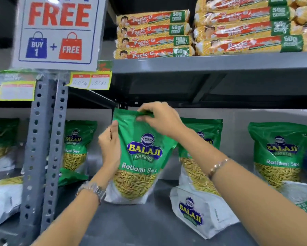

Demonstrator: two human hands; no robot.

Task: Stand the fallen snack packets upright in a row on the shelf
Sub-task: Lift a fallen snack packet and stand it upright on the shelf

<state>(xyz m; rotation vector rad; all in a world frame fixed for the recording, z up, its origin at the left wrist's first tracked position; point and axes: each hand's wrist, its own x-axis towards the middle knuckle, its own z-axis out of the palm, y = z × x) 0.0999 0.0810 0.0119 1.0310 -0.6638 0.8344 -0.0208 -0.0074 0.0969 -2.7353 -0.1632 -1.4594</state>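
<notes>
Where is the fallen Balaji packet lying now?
The fallen packet lies on the lower shelf, right of the held packet, under the right forearm.

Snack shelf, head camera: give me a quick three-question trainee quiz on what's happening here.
1. True or false: both hands hold the centre packet.
2. Which hand pinches that packet's top edge? A) left hand B) right hand
3. Fill in: the white-bottomed packet in the right foreground is lying ____.

Key: 1 true; 2 B; 3 down, fallen, not yet upright.
</notes>
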